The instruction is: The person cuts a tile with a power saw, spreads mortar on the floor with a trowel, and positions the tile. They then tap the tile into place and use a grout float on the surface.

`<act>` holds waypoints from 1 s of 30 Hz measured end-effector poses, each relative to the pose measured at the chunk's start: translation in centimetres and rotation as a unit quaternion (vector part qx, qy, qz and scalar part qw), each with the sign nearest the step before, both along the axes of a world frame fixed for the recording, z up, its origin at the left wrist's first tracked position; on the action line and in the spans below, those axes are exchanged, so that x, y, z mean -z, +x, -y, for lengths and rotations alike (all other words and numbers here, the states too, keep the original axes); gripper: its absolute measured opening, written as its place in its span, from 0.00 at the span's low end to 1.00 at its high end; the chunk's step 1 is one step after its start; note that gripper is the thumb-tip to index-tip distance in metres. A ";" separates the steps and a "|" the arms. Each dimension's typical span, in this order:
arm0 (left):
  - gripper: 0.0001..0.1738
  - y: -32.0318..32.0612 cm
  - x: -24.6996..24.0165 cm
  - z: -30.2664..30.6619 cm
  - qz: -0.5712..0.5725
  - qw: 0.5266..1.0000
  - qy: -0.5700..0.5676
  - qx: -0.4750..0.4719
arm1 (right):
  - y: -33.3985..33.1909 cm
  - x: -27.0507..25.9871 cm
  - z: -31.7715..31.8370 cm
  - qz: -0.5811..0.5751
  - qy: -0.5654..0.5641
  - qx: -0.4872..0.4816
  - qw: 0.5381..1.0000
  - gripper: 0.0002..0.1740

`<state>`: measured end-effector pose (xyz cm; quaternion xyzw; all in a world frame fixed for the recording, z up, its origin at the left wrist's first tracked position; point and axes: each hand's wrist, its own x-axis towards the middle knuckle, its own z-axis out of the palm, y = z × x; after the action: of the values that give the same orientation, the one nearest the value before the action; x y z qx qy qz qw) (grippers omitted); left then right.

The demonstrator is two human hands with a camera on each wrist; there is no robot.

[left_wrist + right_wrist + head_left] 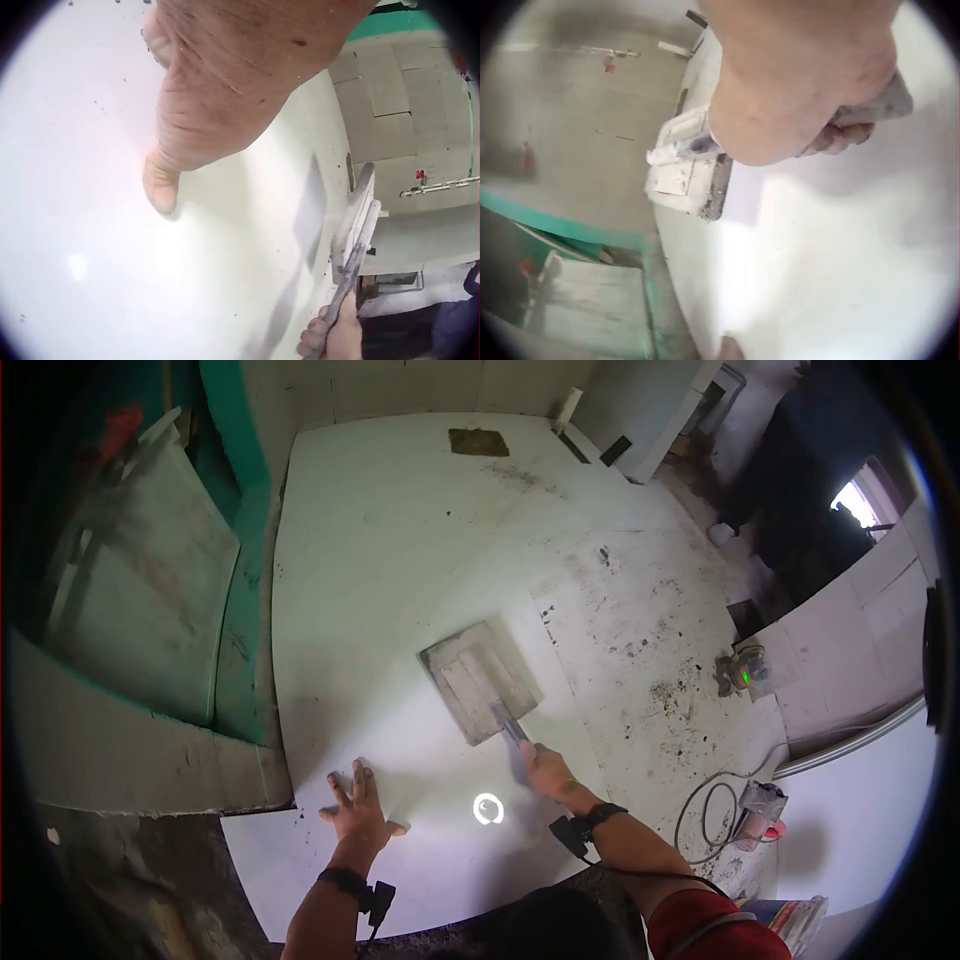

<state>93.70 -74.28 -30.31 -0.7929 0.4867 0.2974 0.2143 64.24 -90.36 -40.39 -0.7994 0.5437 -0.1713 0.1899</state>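
My right hand (548,770) grips the handle of a square, flat-headed tamping paddle (505,695), its head smeared grey-white. The paddle's head is raised over a large white floor slab (400,580), with its shadow (309,214) falling apart from it in the left wrist view. From the right wrist, the fingers (844,139) show curled round the dark end of the handle. My left hand (357,815) rests on the slab near its front left edge, fingers spread and thumb out to the side. A bright ring of reflected light lies between the hands.
Dark crumbs (670,700) dot the slab's right side. A green-lit device (745,670) stands at the right, with a corded power tool (760,815) below it. A square cut-out (478,442) lies near the back wall. Another person (800,470) is at the upper right.
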 end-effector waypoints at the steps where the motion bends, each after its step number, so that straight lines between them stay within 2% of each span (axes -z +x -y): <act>1: 0.72 0.1 0.3 -0.3 -0.004 1.000 -0.007 -0.004 | 0.5 -1.9 -0.1 -0.021 0.139 0.024 0.990 0.39; 3: 0.73 0.1 1.0 -0.4 -0.008 1.000 -0.022 -0.002 | 1.6 -5.6 -0.3 -0.038 0.267 0.053 0.961 0.39; 5: 0.74 0.1 1.3 -0.5 0.001 1.000 -0.020 -0.008 | 2.2 -7.5 -0.9 -0.002 0.339 0.078 0.937 0.40; 8: 0.74 0.0 1.1 -0.9 0.005 0.999 -0.036 0.000 | 2.0 -8.5 -1.6 -0.040 0.380 0.098 0.919 0.41; 9: 0.74 -0.2 1.4 -0.8 0.006 0.999 -0.032 -0.007 | 0.7 -7.4 -1.8 -0.042 0.384 0.092 0.918 0.41; 10: 0.73 -0.2 2.0 -0.5 0.007 0.999 -0.037 0.005 | -1.3 -5.5 -2.0 -0.031 0.334 0.046 0.941 0.40; 12: 0.73 0.9 2.6 -2.3 0.009 1.000 -0.020 0.005 | -1.7 -3.9 -4.3 -0.019 0.303 -0.011 0.953 0.39; 13: 0.75 1.3 3.0 -2.4 0.025 0.999 -0.041 -0.005 | -2.6 -4.9 -4.5 0.000 0.303 -0.060 0.951 0.38; 15: 0.78 1.0 5.6 -2.5 0.035 0.995 -0.094 -0.007 | -6.8 -8.3 -5.6 0.017 0.272 -0.094 0.957 0.32; 16: 0.79 2.2 9.3 -3.3 0.025 0.989 -0.145 -0.001 | -7.5 -9.4 -6.7 0.015 0.240 -0.087 0.967 0.29; 17: 0.79 2.6 9.7 -2.9 0.005 0.991 -0.131 0.000 | -8.7 -10.6 -7.9 -0.070 0.268 0.032 0.960 0.29; 18: 0.78 2.0 7.5 -2.7 -0.015 0.989 -0.143 -0.026 | -10.6 -10.1 -9.0 -0.045 0.265 0.059 0.961 0.29; 19: 0.73 4.0 11.1 -3.8 -0.013 0.975 -0.220 0.019 | -12.8 -9.6 -10.1 -0.017 0.261 0.068 0.963 0.29; 20: 0.70 1.8 7.3 -3.0 -0.017 0.983 -0.182 0.004 | -15.2 -9.7 -11.7 -0.020 0.252 0.093 0.963 0.29; 21: 0.67 0.2 3.7 -3.0 -0.012 0.990 -0.140 -0.022 | -16.9 -9.5 -13.1 -0.015 0.291 0.086 0.953 0.28; 22: 0.67 -0.6 3.8 -2.8 -0.011 0.990 -0.140 -0.020 | -18.5 -9.5 -13.6 -0.007 0.337 0.068 0.939 0.27; 24: 0.60 -0.3 4.4 -4.2 -0.016 0.988 -0.156 -0.014 | -19.5 -12.6 -15.9 0.004 0.435 0.123 0.892 0.26; 26: 0.59 0.8 6.3 -4.4 -0.014 0.985 -0.173 0.003 | -22.7 -9.6 -17.9 0.039 0.466 0.126 0.875 0.25; 27: 0.57 1.4 7.6 -5.3 -0.019 0.981 -0.192 0.015 | -23.6 -9.2 -18.9 0.064 0.423 0.098 0.898 0.24; 29: 0.57 2.2 9.8 -6.3 -0.026 0.973 -0.225 0.045 | -24.3 -8.7 -19.3 0.040 0.419 0.109 0.900 0.23; 30: 0.57 1.5 8.5 -6.5 -0.022 0.977 -0.208 0.043 | -24.7 -8.5 -19.6 0.028 0.417 0.115 0.901 0.22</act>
<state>95.21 -67.79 -38.82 -0.7917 0.5762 0.1978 0.0466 39.54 -70.73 -31.91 -0.5740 0.6477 0.0280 0.5002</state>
